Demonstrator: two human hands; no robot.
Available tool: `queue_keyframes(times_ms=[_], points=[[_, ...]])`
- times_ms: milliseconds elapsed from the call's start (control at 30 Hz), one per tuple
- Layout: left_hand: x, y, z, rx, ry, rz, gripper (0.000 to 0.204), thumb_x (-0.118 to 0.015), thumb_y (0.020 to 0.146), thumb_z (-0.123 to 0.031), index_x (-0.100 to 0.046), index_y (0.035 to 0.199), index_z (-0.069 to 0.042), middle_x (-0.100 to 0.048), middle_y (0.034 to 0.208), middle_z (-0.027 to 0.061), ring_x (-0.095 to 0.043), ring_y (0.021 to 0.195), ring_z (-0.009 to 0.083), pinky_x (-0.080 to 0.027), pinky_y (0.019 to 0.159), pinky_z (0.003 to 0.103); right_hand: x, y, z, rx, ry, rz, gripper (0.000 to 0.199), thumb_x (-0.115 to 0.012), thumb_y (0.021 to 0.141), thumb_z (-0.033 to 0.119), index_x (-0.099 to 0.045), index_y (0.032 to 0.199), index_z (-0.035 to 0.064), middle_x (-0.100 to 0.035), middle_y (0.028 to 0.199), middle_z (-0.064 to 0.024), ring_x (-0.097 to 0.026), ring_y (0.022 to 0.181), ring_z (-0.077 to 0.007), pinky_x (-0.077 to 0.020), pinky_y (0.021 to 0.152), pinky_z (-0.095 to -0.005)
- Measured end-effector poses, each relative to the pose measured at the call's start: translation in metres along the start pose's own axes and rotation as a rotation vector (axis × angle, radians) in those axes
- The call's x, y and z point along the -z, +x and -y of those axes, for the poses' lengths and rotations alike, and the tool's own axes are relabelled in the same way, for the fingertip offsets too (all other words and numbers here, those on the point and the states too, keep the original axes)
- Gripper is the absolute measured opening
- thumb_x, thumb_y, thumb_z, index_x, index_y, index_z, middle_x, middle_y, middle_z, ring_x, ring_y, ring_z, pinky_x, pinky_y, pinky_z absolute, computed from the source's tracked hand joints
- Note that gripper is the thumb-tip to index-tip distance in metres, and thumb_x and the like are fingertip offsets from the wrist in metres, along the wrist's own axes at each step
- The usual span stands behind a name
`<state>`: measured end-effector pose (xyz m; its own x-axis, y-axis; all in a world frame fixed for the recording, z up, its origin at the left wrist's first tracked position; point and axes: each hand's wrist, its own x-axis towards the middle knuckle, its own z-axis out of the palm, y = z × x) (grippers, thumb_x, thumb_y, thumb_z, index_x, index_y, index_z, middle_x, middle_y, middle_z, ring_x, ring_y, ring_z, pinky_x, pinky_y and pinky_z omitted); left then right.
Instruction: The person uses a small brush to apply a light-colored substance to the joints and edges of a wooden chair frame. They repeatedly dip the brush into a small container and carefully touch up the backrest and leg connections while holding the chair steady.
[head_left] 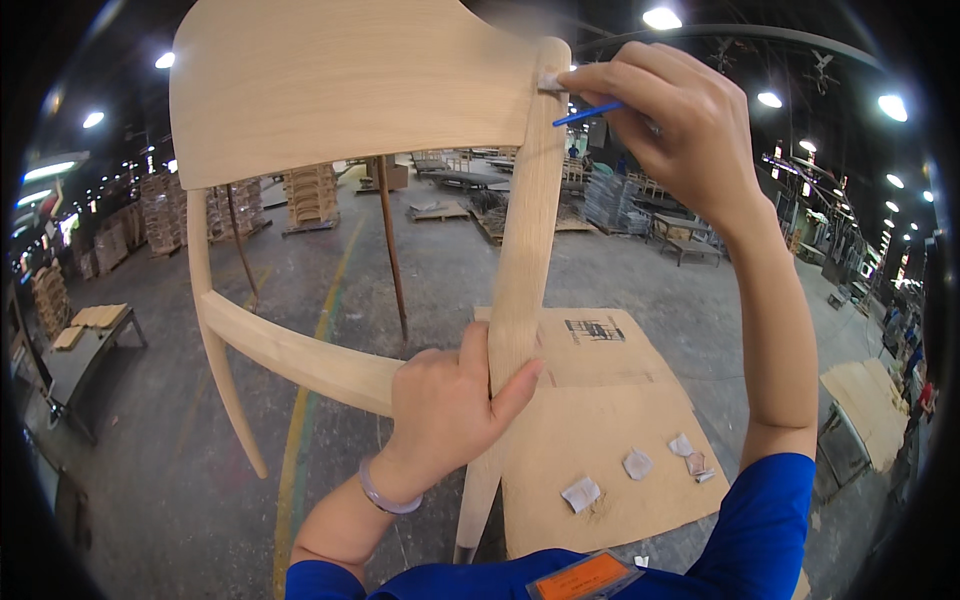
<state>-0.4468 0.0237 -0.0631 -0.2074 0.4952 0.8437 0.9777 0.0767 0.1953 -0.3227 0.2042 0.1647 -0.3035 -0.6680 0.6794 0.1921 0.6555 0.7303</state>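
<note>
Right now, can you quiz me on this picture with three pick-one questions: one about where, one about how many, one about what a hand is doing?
1. Where is the right hand?
A. by the top of the chair
B. on the floor
C. on the cardboard

2. How many bits of sandpaper lie on the cardboard?
A. one
B. about four
C. ten

3. What is the left hand doing?
A. hanging free
B. gripping a chair leg
C. holding a cup

Answers: 1 A, it presses a small pad where back meets leg. 2 B, a few pale scraps lie apart. 3 B, its fingers wrap the leg.
</note>
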Motion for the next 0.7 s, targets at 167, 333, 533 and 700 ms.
queue_keyframes(times_ms=[167, 333, 533, 700], points=[[0.002, 0.001, 0.002, 0.016, -0.01, 0.004, 0.043, -0.072, 0.096, -0.037, -0.065, 0.113, 0.002, -0.063, 0.061, 0.0118, -0.063, 0.052, 0.0308, -0.048, 0.052, 0.04, -0.007, 0.008, -0.002, -0.035, -0.018, -0.057, 0.033, -0.074, 0.077, 0.0, -0.079, 0.105, 0.0148, -0.068, 0.083, -0.0019, -0.064, 0.074, -0.0221, -0.0499, 0.062, -0.0355], [-0.002, 0.002, 0.008, -0.028, 0.021, -0.055, 0.044, -0.073, 0.096, -0.039, -0.065, 0.109, 0.003, -0.061, 0.058, 0.0102, -0.062, 0.049, 0.0293, -0.047, 0.05, 0.039, -0.003, 0.008, -0.001, 0.046, -0.002, 0.019, 0.024, -0.075, 0.083, 0.004, -0.078, 0.104, 0.0149, -0.068, 0.082, -0.0022, -0.064, 0.07, -0.0246, -0.0487, 0.06, -0.0365], [0.001, 0.002, 0.014, -0.015, 0.03, -0.069, 0.048, -0.074, 0.095, -0.042, -0.065, 0.109, 0.002, -0.062, 0.058, 0.0103, -0.062, 0.048, 0.029, -0.048, 0.05, 0.039, -0.006, 0.013, 0.003, -0.002, 0.156, 0.01, 0.021, -0.073, 0.078, 0.006, -0.073, 0.098, 0.0132, -0.062, 0.078, -0.0044, -0.066, 0.077, -0.0283, -0.0508, 0.065, -0.0418], [-0.001, 0.003, 0.018, 0.009, 0.016, -0.081, 0.045, -0.075, 0.095, -0.04, -0.065, 0.109, 0.002, -0.062, 0.059, 0.0111, -0.061, 0.048, 0.0297, -0.047, 0.05, 0.04, -0.008, 0.017, -0.001, 0.012, 0.18, 0.012, 0.02, -0.07, 0.082, 0.004, -0.074, 0.1, 0.012, -0.068, 0.081, -0.0063, -0.069, 0.079, -0.029, -0.053, 0.067, -0.0415]])
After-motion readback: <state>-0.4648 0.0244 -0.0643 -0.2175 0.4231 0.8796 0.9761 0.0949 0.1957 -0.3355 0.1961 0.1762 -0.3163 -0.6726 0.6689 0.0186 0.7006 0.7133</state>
